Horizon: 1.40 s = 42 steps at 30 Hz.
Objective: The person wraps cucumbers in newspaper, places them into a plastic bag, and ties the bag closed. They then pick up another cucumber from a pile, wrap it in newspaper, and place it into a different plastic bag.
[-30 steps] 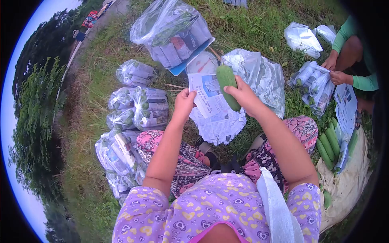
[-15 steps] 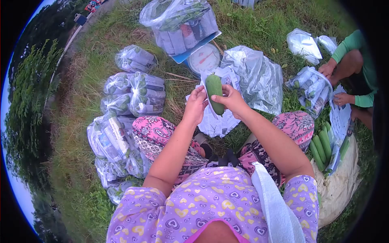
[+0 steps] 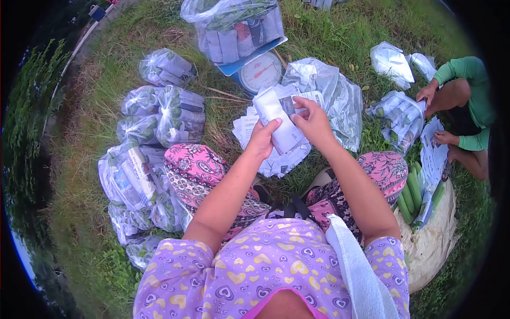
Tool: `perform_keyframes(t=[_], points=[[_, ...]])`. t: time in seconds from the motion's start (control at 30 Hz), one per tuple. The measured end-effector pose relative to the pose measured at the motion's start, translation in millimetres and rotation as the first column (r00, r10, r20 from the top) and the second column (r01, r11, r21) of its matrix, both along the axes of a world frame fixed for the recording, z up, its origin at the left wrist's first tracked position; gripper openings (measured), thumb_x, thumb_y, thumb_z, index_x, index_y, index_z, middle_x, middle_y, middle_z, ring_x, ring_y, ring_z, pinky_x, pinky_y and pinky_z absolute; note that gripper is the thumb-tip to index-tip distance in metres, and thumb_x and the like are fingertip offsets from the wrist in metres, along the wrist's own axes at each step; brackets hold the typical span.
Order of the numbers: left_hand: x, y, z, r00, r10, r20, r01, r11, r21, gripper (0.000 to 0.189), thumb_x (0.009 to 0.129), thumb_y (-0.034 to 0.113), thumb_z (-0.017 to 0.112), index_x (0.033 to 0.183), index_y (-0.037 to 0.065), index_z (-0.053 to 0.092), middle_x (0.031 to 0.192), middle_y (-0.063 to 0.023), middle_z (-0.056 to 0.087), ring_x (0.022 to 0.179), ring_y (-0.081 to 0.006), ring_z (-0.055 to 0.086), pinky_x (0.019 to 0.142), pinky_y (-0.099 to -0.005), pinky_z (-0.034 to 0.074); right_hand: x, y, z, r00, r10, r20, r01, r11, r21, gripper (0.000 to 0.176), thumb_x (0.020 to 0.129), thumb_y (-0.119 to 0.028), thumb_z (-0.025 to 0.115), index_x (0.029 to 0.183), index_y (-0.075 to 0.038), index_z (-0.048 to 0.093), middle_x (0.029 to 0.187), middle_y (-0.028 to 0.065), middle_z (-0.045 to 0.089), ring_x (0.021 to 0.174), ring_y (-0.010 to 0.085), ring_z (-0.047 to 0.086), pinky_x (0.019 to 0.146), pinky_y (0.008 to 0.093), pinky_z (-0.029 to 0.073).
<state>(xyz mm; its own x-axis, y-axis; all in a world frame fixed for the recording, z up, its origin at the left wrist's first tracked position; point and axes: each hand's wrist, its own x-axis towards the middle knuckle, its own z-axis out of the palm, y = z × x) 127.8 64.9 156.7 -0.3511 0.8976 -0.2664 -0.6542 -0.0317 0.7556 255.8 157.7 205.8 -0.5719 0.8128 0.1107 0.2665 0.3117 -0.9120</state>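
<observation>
A sheet of newspaper (image 3: 277, 119) is wrapped around the cucumber, which is now hidden inside it. My left hand (image 3: 261, 139) grips the wrapped cucumber from the left, thumb lying over the paper. On the other side, my right hand (image 3: 314, 121) has its thumb and fingers at the paper's right edge, closed on it. Right below both hands, a pile of cut newspaper sheets (image 3: 280, 167) lies on the grass between my knees.
A dial scale (image 3: 261, 73) carries a large plastic bag of wrapped produce (image 3: 239, 42). Tied bags (image 3: 183, 119) stand at left. A clear plastic bag (image 3: 342, 109) lies to the right, near green cucumbers (image 3: 410, 195) on a sack (image 3: 433, 239). Another person's hand (image 3: 426, 93) touches a filled bag (image 3: 398, 114).
The cucumber, bare on top half a second ago, is now covered by the newspaper. My right hand has moved from the cucumber to the paper's right edge. The view has shifted slightly.
</observation>
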Motion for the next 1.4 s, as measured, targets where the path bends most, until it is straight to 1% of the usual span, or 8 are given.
perform_keyframes(t=[0.13, 0.43, 0.6, 0.97, 1.07, 1.17, 1.3, 1.4], points=[[-3, 6, -16, 0.978, 0.139, -0.155, -0.143, 0.990, -0.011, 0.044, 0.079, 0.004, 0.062, 0.119, 0.002, 0.043, 0.110, -0.0097, 0.057, 0.100, -0.0179, 0.057, 0.086, -0.0325, 0.046, -6, -23, 27, 0.973, 0.101, -0.210, -0.085, 0.993, 0.083, 0.034, 0.075, 0.001, 0.059, 0.108, -0.002, 0.058, 0.093, 0.0099, 0.061, 0.076, 0.0179, 0.061, 0.066, 0.0286, 0.050], [16, 1, -11, 0.997, -0.025, 0.074, 0.012, 0.986, 0.164, 0.053, 0.095, 0.021, 0.042, 0.139, 0.004, 0.017, 0.133, -0.0113, 0.036, 0.122, -0.0185, 0.038, 0.101, -0.0355, 0.031, -18, -29, -38, 0.976, -0.098, 0.195, 0.052, 0.972, 0.231, 0.062, 0.064, -0.011, 0.072, 0.118, 0.002, 0.044, 0.111, 0.0197, 0.047, 0.107, 0.0352, 0.048, 0.090, 0.0394, 0.041], [19, -1, -3, 1.000, 0.015, 0.007, -0.016, 0.992, 0.125, 0.050, 0.097, 0.022, 0.040, 0.140, 0.006, 0.019, 0.130, -0.0112, 0.040, 0.121, -0.0176, 0.039, 0.102, -0.0351, 0.029, -17, -6, -65, 0.998, 0.024, 0.063, -0.013, 0.986, -0.169, 0.065, 0.068, -0.018, 0.076, 0.120, 0.004, 0.043, 0.110, 0.0169, 0.055, 0.101, 0.0286, 0.055, 0.086, 0.0362, 0.044], [-10, 1, 3, 0.949, 0.237, 0.208, -0.265, 0.957, 0.119, 0.035, 0.084, 0.016, 0.061, 0.115, 0.003, 0.048, 0.103, -0.0061, 0.057, 0.092, -0.0150, 0.057, 0.079, -0.0305, 0.047, -24, -19, -27, 0.920, 0.209, -0.331, -0.391, 0.547, -0.740, 0.043, 0.084, -0.019, 0.062, 0.118, 0.003, 0.047, 0.106, 0.0053, 0.058, 0.098, 0.0126, 0.054, 0.086, 0.0262, 0.041], [-13, 4, 0, 0.941, 0.295, 0.166, -0.314, 0.944, 0.101, 0.033, 0.082, 0.012, 0.060, 0.112, 0.003, 0.049, 0.101, -0.0062, 0.058, 0.090, -0.0155, 0.058, 0.077, -0.0305, 0.048, -28, -26, -32, 0.967, 0.228, -0.118, -0.252, 0.768, -0.589, 0.052, 0.080, -0.022, 0.067, 0.120, 0.002, 0.045, 0.114, 0.0087, 0.054, 0.103, 0.0156, 0.051, 0.089, 0.0288, 0.039], [-18, 6, 5, 0.947, 0.291, 0.139, -0.306, 0.947, 0.099, 0.031, 0.080, 0.009, 0.059, 0.109, 0.003, 0.051, 0.096, -0.0056, 0.059, 0.085, -0.0156, 0.060, 0.073, -0.0299, 0.049, -22, -29, -40, 0.985, 0.028, 0.168, -0.073, 0.960, 0.270, 0.069, 0.075, -0.026, 0.072, 0.129, 0.001, 0.038, 0.128, 0.0130, 0.043, 0.114, 0.0201, 0.044, 0.096, 0.0313, 0.035], [-13, 5, 8, 0.965, 0.251, 0.074, -0.257, 0.962, 0.091, 0.025, 0.078, 0.006, 0.061, 0.103, 0.003, 0.055, 0.090, -0.0050, 0.061, 0.079, -0.0142, 0.061, 0.069, -0.0293, 0.050, -23, -30, -34, 0.953, 0.251, -0.168, -0.300, 0.845, -0.443, 0.091, 0.073, -0.035, 0.073, 0.140, -0.001, 0.021, 0.138, 0.0213, 0.033, 0.127, 0.0269, 0.034, 0.104, 0.0351, 0.027], [-8, 5, 12, 0.949, 0.291, -0.121, -0.287, 0.957, 0.043, 0.026, 0.079, 0.009, 0.063, 0.103, 0.001, 0.055, 0.092, -0.0061, 0.061, 0.081, -0.0130, 0.060, 0.070, -0.0289, 0.049, -22, -30, -42, 0.928, 0.348, -0.133, -0.371, 0.827, -0.422, 0.080, 0.080, -0.028, 0.068, 0.140, 0.000, 0.022, 0.131, 0.0154, 0.041, 0.121, 0.0202, 0.039, 0.101, 0.0314, 0.030]])
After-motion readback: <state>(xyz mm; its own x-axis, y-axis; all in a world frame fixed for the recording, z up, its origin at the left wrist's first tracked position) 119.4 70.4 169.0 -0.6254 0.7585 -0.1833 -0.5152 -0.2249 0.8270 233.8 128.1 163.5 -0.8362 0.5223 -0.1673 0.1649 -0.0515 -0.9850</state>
